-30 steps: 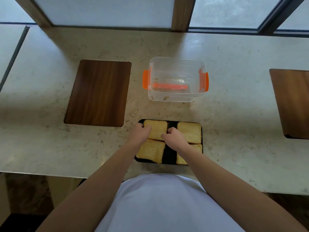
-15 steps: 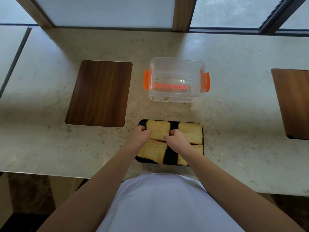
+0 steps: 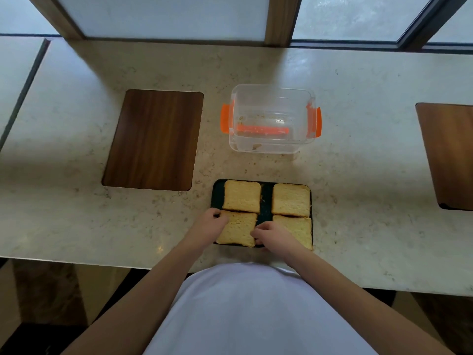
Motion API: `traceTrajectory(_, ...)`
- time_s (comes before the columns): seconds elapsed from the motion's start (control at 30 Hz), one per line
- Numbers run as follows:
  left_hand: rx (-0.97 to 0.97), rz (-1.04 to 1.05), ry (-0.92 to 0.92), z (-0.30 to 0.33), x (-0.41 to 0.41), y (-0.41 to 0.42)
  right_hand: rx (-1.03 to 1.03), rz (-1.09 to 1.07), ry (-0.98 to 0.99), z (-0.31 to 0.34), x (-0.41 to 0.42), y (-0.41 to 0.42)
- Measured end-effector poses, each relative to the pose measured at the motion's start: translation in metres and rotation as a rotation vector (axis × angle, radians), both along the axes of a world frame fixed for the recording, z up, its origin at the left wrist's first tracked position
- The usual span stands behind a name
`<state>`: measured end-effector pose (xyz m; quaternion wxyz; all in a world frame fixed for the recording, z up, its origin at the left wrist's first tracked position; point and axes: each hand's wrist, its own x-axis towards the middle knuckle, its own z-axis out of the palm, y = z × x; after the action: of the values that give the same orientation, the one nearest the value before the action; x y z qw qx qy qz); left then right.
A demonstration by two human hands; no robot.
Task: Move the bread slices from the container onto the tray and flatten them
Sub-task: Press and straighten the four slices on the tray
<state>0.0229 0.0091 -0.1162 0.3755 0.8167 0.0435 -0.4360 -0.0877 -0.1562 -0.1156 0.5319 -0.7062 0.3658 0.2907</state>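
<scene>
A black tray (image 3: 217, 193) near the counter's front edge carries several toasted bread slices, lying flat in two rows. The far-left slice (image 3: 242, 196) and far-right slice (image 3: 291, 199) lie uncovered. My left hand (image 3: 208, 224) curls on the left edge of the near-left slice (image 3: 236, 230). My right hand (image 3: 271, 234) curls on that slice's right edge and partly hides the near-right slice (image 3: 300, 230). The clear container (image 3: 271, 147) with orange clips stands beyond the tray and holds only crumbs.
A dark wooden board (image 3: 153, 139) is set into the marble counter (image 3: 76, 213) left of the container. Another wooden board (image 3: 449, 155) lies at the right edge. Windows run along the back. The counter's front edge is at my waist.
Both hands have moved from the sides of the far-left slice back toward me, onto the sides of the near-left slice. The far-left slice now lies fully uncovered.
</scene>
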Motion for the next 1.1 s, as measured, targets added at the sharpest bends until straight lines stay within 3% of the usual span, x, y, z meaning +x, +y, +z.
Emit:
traceTrajectory(0.3,-0.019,-0.02,0.063,0.002,0.0,-0.003,-0.031,0.002,0.021,-0.002,-0.007,-0.008)
traceTrajectory(0.5,-0.005,-0.024,-0.056,0.002,0.006,-0.004,-0.14,-0.018,-0.023,0.005,0.014,-0.009)
traceTrajectory(0.83,-0.006,-0.04,-0.022,0.008,0.017,-0.023,-0.168,-0.039,-0.011,0.011,0.057,-0.003)
traceTrajectory(1.1,-0.041,-0.002,0.044,0.008,0.022,-0.016,-0.157,-0.051,-0.075,0.005,0.035,-0.009)
